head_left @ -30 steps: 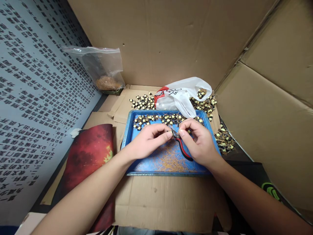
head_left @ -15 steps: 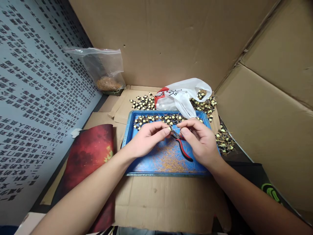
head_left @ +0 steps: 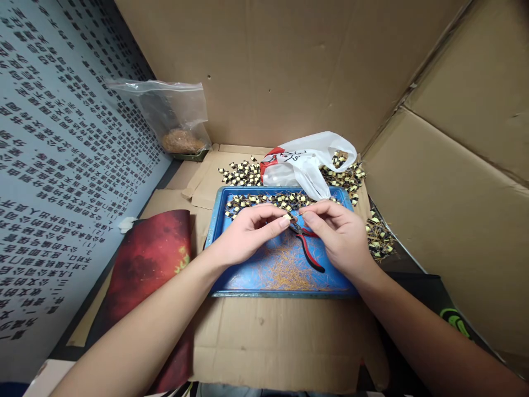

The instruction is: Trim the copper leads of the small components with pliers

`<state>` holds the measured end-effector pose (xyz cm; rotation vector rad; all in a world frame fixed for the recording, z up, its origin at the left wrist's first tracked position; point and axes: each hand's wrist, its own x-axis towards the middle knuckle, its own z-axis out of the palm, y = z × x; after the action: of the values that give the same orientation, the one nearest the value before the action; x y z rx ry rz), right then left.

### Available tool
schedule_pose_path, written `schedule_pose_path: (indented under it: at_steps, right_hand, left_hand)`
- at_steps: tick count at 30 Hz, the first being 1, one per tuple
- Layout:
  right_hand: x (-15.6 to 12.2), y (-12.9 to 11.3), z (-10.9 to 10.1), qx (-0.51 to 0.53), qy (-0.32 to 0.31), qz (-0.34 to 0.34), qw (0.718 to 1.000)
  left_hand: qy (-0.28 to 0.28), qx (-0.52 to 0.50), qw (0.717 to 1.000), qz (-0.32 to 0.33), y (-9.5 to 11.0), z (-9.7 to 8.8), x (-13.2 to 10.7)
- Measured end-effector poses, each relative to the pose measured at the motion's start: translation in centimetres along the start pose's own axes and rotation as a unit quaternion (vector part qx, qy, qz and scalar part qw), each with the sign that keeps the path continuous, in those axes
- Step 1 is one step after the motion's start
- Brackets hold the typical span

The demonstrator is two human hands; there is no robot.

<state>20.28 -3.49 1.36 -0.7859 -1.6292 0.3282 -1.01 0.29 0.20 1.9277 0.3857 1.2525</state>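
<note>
Cardboard walls [head_left: 248, 71] back a blue tray [head_left: 239, 281] already littered with wire scraps [head_left: 289, 274]. Over it, the left hand [head_left: 251, 236] pinches one component [head_left: 288, 218] — whether the right hand [head_left: 342, 231] grips anything is unclear — while many wired components [head_left: 243, 174] remain beyond.

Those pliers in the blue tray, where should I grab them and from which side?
Probably take the pliers by the exposed red-and-black handle, reaching from the near side: it curves toward the tray's near edge, while the other handle runs behind the right hand and the jaws point away.
</note>
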Motion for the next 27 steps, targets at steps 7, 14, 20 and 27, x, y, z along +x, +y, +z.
schedule_pose_path:
  at_steps: [7, 14, 20, 27]
  right_hand:
    - [-0.4, -0.3, 0.2, -0.086, 0.027, -0.11, 0.99]
    - [-0.6, -1.1, 0.2, -0.226, 0.071, -0.249, 0.939]
    - [-0.4, -1.0, 0.0, -0.255, 0.065, -0.291, 0.92]
    - [-0.5, -1.1, 0.1, -0.223, 0.027, -0.281, 0.933]
  left_hand:
    - [0.02, -0.018, 1.0, -0.014, -0.1, 0.0, 0.1]
    - [0.015, 0.007, 1.0, -0.02, 0.0, 0.1, 0.1]
    - [0.011, -0.003, 1.0, -0.026, 0.1, 0.1, 0.1]
    - [0.003, 0.004, 0.999, -0.048, 0.1, 0.2, 0.0]
